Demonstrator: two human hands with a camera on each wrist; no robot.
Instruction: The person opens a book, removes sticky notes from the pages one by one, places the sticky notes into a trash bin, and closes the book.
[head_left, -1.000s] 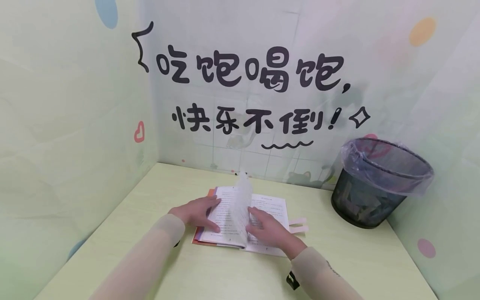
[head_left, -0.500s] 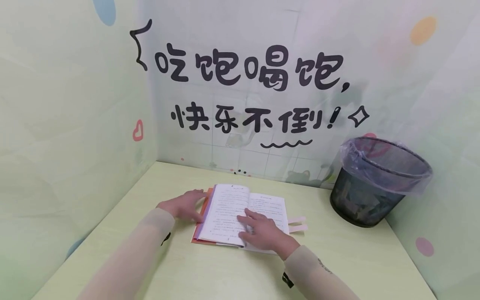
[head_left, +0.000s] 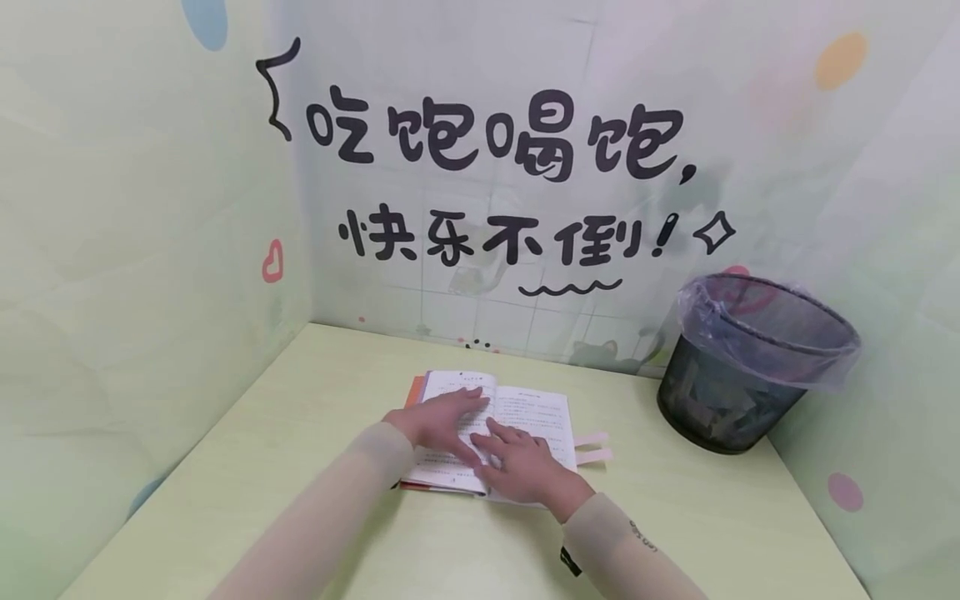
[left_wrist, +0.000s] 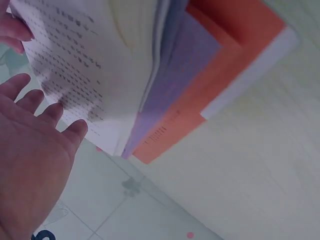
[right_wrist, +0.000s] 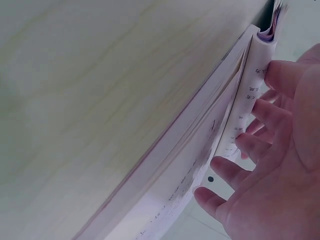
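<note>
Left hand (head_left: 444, 419) has moved from the left edge of the book (head_left: 521, 404) over its left page.
Book lies open on the desk (head_left: 442, 550), below both released grips, fingers extended; right hand (head_left: 528, 468) is over the right page, fingertips at the fold.

The open, rectangular paper book (head_left: 532, 408) has white pages (head_left: 456, 379) in black print, orange and purple edging (head_left: 414, 392) at ten o'clock, pale-pink paper strips (head_left: 596, 455) at three. Between two and three, a round black bin (head_left: 731, 404) wears a translucent lilac plastic liner (head_left: 828, 367).
</note>
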